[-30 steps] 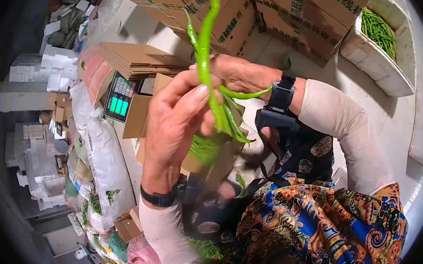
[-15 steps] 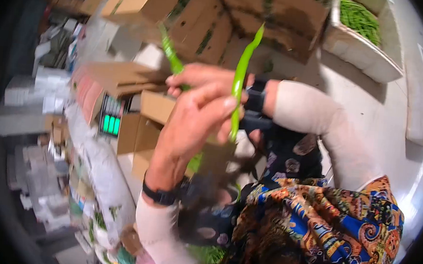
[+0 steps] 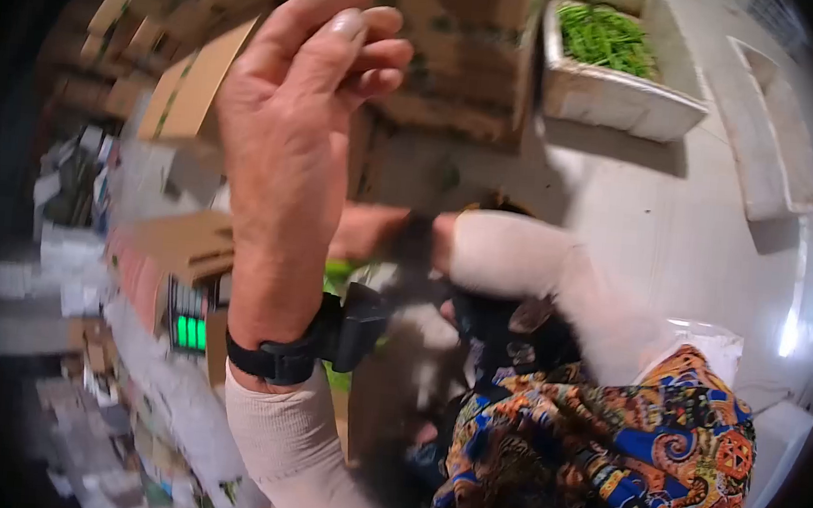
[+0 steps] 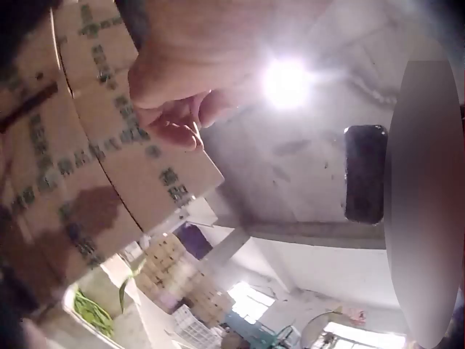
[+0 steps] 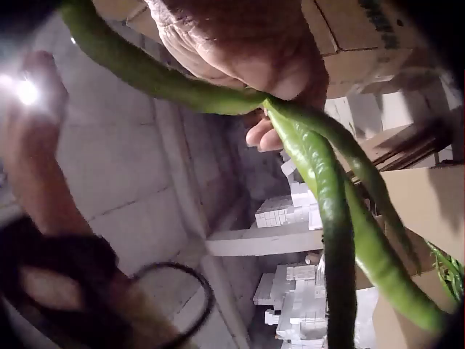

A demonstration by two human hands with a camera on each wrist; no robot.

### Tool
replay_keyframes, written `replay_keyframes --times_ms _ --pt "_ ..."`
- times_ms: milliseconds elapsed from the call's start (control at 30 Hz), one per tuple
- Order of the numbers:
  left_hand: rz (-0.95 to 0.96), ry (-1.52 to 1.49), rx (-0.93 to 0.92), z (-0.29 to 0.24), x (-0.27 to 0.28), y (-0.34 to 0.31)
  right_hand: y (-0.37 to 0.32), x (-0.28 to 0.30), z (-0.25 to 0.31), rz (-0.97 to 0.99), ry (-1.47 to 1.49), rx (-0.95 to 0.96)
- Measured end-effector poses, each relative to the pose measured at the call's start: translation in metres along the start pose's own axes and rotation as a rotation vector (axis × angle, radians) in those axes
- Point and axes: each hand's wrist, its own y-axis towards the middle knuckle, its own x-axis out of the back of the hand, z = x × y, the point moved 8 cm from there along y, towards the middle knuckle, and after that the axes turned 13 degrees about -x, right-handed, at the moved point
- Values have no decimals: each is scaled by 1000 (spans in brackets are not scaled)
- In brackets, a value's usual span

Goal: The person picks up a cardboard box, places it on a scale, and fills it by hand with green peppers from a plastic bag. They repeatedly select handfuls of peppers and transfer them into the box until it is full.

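Observation:
My left hand [image 3: 308, 103] is raised in front of the cardboard boxes, its fingers loosely bent with nothing held between them. In the left wrist view a single long green chili pepper [image 4: 129, 286] shows apart from the hand, above a white foam box. My right hand [image 5: 240, 40] grips several long green chili peppers [image 5: 312, 156], which spread out below and to the side of the palm. In the head view the right hand is blurred and partly hidden behind the left wrist.
A white foam box [image 3: 619, 104] with green chili peppers [image 3: 605, 38] stands at the upper right, an empty-looking white trough [image 3: 766, 177] beside it. Large cardboard boxes [image 3: 450, 66] fill the back. On the left are a scale with a lit green display [image 3: 190, 333] and flattened cardboard [image 3: 183, 241].
My left hand, which pinched a long chili pepper, has swung up and let it go. The right hand has moved lower in the head view. The head view has also shifted.

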Motion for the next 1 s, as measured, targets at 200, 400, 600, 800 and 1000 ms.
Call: replay_keyframes --times_ms 200,400,600,800,1000 --pt "-415 243 108 -31 176 -112 38 -72 -112 102 964 -744" --pt "-461 100 551 31 201 -226 38 -90 -102 196 946 -703" --pt "-428 76 454 37 165 -226 37 -97 -91 222 829 -673" --pt "-547 -58 412 35 169 -224 38 -96 -86 230 791 -662" --pt "-669 10 333 26 193 -236 31 -96 -88 144 711 -736"
